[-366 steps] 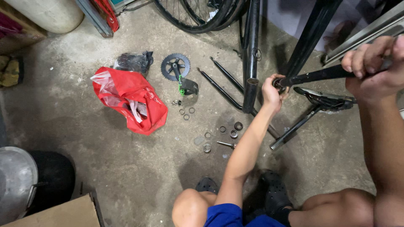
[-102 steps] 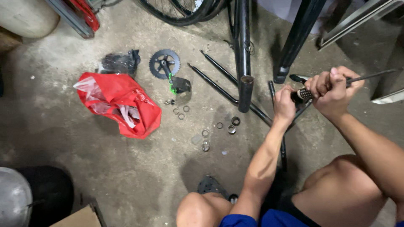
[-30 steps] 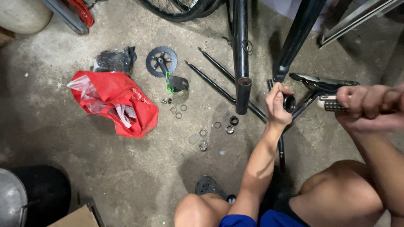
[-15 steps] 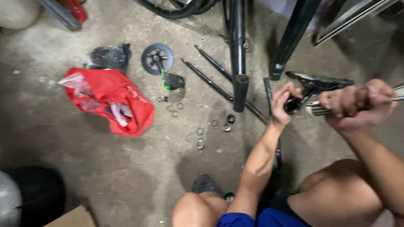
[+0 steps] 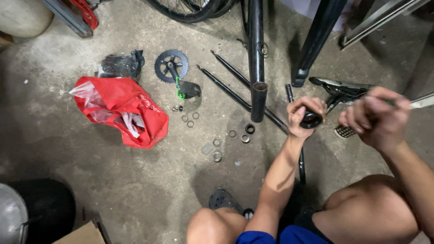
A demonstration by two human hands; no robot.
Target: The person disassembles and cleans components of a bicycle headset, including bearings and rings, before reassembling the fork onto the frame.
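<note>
My left hand [image 5: 302, 114] is closed around the round open end of a black bicycle-frame tube [image 5: 313, 120]. Just right of it, my right hand [image 5: 376, 116] is wrapped around a metal tool whose knurled end [image 5: 345, 131] sticks out near the tube; its bright shaft [image 5: 423, 101] runs off to the right. A black saddle [image 5: 340, 86] lies behind both hands. Several small rings and bearings [image 5: 217, 156] are scattered on the concrete floor to the left of my left forearm.
A black frame tube [image 5: 256, 58] stands upright beside thin black stays [image 5: 226, 86]. A chainring with crank [image 5: 171, 66], a red plastic bag [image 5: 122, 108] and a black bag [image 5: 121, 65] lie to the left. A tyre [image 5: 185, 9] is at top, a dark bin [image 5: 43, 210] at bottom left.
My right hand has brought the tool in from the right, closer to my left hand, and slightly lower. My left hand has stayed on the tube end.
</note>
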